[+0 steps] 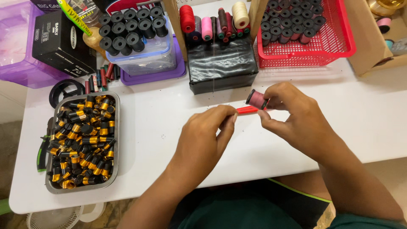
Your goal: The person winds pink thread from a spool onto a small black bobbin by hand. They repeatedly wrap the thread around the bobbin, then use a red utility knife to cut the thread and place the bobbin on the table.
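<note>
1. Left hand: nearest the camera, over the tabletop near its front edge; fingers pinched narrow on the near end of a thin red rod.
2. Right hand: fingertips closed around a small pink thread spool, held just above the rod's far end.
3. Left front corner: a metal tray filled with black-and-gold ferrules; green-handled pliers lie beside its left wall.
4. Back edge, centre: a black-wrapped box carrying coloured thread spools, directly behind the hands.
5. Back edge, right: a red basket of dark spools.
6. Back edge, left: a clear tub of black spools on a purple lid.
</note>
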